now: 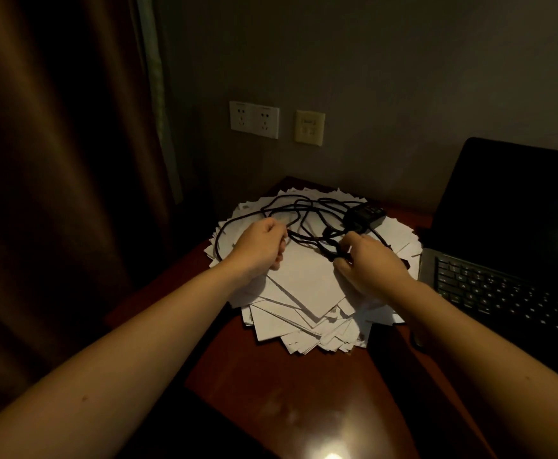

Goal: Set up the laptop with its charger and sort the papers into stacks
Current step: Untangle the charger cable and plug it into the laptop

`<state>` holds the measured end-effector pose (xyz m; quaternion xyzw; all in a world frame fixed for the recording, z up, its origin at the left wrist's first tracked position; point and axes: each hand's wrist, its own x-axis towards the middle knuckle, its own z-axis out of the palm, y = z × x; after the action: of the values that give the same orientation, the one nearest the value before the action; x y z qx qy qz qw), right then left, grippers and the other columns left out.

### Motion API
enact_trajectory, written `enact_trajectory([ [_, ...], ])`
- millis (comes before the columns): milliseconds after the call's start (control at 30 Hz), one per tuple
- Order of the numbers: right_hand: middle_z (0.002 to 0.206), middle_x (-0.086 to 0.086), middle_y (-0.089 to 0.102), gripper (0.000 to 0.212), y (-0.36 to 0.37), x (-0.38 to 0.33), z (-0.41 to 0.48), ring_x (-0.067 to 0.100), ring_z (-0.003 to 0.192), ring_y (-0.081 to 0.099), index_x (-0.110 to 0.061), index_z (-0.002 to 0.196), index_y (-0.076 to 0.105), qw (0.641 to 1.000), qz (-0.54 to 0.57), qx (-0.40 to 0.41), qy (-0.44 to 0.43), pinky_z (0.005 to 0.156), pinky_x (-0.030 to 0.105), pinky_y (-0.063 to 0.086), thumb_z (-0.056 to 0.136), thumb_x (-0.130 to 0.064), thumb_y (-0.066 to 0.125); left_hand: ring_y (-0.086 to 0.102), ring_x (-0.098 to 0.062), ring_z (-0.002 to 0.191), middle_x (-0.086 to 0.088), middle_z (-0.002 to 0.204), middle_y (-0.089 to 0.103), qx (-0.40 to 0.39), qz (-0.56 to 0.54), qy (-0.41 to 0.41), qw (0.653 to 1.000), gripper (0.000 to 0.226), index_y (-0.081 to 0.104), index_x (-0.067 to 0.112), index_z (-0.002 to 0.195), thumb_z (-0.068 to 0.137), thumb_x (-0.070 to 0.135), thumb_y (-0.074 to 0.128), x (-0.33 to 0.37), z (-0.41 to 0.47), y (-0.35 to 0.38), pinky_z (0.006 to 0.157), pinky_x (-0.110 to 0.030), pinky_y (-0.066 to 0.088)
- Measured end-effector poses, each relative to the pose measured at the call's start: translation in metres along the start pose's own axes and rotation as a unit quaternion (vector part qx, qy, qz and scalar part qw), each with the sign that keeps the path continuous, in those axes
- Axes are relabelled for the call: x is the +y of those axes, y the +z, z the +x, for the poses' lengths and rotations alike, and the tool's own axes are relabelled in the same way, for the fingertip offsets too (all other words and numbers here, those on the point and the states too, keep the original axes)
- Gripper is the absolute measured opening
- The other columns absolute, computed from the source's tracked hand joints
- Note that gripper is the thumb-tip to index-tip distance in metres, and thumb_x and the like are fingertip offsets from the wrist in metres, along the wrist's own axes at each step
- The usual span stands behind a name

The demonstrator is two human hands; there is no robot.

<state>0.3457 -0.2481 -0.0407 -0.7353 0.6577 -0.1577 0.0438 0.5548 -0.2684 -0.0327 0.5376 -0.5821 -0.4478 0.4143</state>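
Though it's dim, curled fingers [348,242] seemingly pinch cable [304,241].

Laptop [509,226]: cut off by the right edge; screen dark, nothing readable.
Papers [304,279]: lower sheets buried under upper ones; print too small to read.
Cable [304,207]: tangled, ends untraceable; short stretches hidden inside both hands.
Left hand [261,246]: fingertips hidden behind its own back.
Right hand [370,263]: fingertips partly masked by pinched cable.
Counter [287,385]: far part covered by papers; left edge lost in shadow.
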Motion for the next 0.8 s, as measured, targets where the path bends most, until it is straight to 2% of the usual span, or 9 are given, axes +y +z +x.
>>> enact_trajectory([
  [100, 0.111, 0.002, 0.053, 0.028, -0.003, 0.004, 0.0, 0.017, 0.092, 0.053, -0.019, 0.119, 0.057, 1.0, 0.008, 0.012, -0.015, 0.079, 0.031, 0.049, 0.098, -0.037, 0.057, 0.056, -0.018, 0.065, -0.004, 0.073, 0.057, 0.011, 0.014, 0.0, 1.0, 0.027, 0.059, 0.013, 0.09, 0.106, 0.028, 0.044, -0.006, 0.002, 0.001, 0.056, -0.028, 0.048],
  [200, 0.103, -0.001, 0.057, 0.016, -0.011, 0.008, -0.001, 0.014, 0.087, 0.055, -0.019, 0.109, 0.06, 0.995, 0.086, 0.035, -0.034, 0.074, 0.027, 0.046, 0.1, -0.032, 0.055, 0.062, -0.019, 0.069, -0.004, 0.075, 0.061, 0.012, 0.073, 0.019, 0.997, 0.021, 0.058, 0.015, 0.092, 0.103, 0.032, 0.051, -0.01, 0.006, 0.005, 0.063, -0.033, 0.051],
  [333, 0.088, -0.008, 0.064, 0.008, -0.024, 0.008, -0.003, 0.003, 0.077, 0.059, -0.025, 0.102, 0.061, 0.98, 0.192, 0.019, -0.041, 0.067, 0.02, 0.043, 0.101, -0.028, 0.053, 0.066, -0.026, 0.083, -0.005, 0.097, 0.063, 0.049, 0.097, 0.045, 0.993, 0.012, 0.049, 0.024, 0.114, 0.103, 0.029, 0.052, -0.007, 0.008, 0.007, 0.076, -0.043, 0.057],
  [433, 0.098, -0.01, 0.062, 0.015, -0.024, 0.01, 0.001, 0.003, 0.08, 0.059, -0.022, 0.114, 0.059, 0.987, 0.155, 0.03, -0.03, 0.071, 0.017, 0.047, 0.101, -0.027, 0.054, 0.058, -0.016, 0.096, 0.005, 0.119, 0.051, 0.073, 0.191, 0.142, 0.968, 0.034, 0.043, 0.032, 0.134, 0.104, 0.018, 0.05, -0.003, 0.005, 0.007, 0.082, -0.033, 0.054],
  [500, 0.101, -0.004, 0.064, 0.02, -0.023, 0.013, 0.005, 0.011, 0.086, 0.062, -0.02, 0.118, 0.058, 0.992, 0.11, 0.052, -0.01, 0.077, 0.026, 0.053, 0.1, -0.028, 0.056, 0.06, -0.015, 0.094, 0.003, 0.114, 0.055, 0.058, 0.185, 0.136, 0.972, 0.041, 0.039, 0.032, 0.139, 0.102, 0.022, 0.053, -0.001, 0.004, 0.01, 0.081, -0.033, 0.055],
  [567, 0.102, 0.002, 0.068, 0.019, -0.023, 0.016, 0.006, 0.016, 0.085, 0.064, -0.018, 0.115, 0.062, 0.995, 0.074, 0.065, 0.01, 0.076, 0.033, 0.055, 0.1, -0.028, 0.057, 0.063, -0.017, 0.091, -0.002, 0.102, 0.061, 0.051, 0.138, 0.075, 0.986, 0.039, 0.041, 0.029, 0.134, 0.099, 0.035, 0.056, -0.001, 0.007, 0.012, 0.082, -0.035, 0.055],
  [667, 0.101, 0.003, 0.07, 0.019, -0.022, 0.022, 0.005, 0.016, 0.081, 0.061, -0.017, 0.112, 0.067, 0.998, -0.001, 0.054, 0.03, 0.074, 0.033, 0.056, 0.099, -0.027, 0.058, 0.064, -0.016, 0.084, -0.002, 0.093, 0.066, 0.085, 0.152, 0.005, 0.985, 0.027, 0.058, 0.018, 0.106, 0.101, 0.044, 0.05, -0.003, 0.016, 0.005, 0.078, -0.034, 0.056],
  [733, 0.095, 0.002, 0.067, 0.018, -0.02, 0.026, 0.003, 0.015, 0.078, 0.06, -0.018, 0.108, 0.068, 0.996, -0.055, 0.042, 0.048, 0.071, 0.032, 0.055, 0.098, -0.029, 0.057, 0.065, -0.015, 0.064, -0.007, 0.078, 0.07, 0.086, 0.156, -0.046, 0.983, 0.036, 0.069, 0.006, 0.094, 0.102, 0.036, 0.051, -0.006, 0.022, -0.003, 0.06, -0.027, 0.054],
  [800, 0.088, 0.0, 0.062, 0.016, -0.019, 0.026, 0.001, 0.015, 0.076, 0.059, -0.02, 0.102, 0.065, 0.993, -0.093, 0.031, 0.064, 0.068, 0.03, 0.055, 0.097, -0.032, 0.056, 0.063, -0.015, 0.049, -0.009, 0.067, 0.069, 0.07, 0.158, -0.097, 0.98, 0.037, 0.071, 0.002, 0.086, 0.1, 0.033, 0.057, -0.009, 0.025, -0.008, 0.049, -0.022, 0.05],
])
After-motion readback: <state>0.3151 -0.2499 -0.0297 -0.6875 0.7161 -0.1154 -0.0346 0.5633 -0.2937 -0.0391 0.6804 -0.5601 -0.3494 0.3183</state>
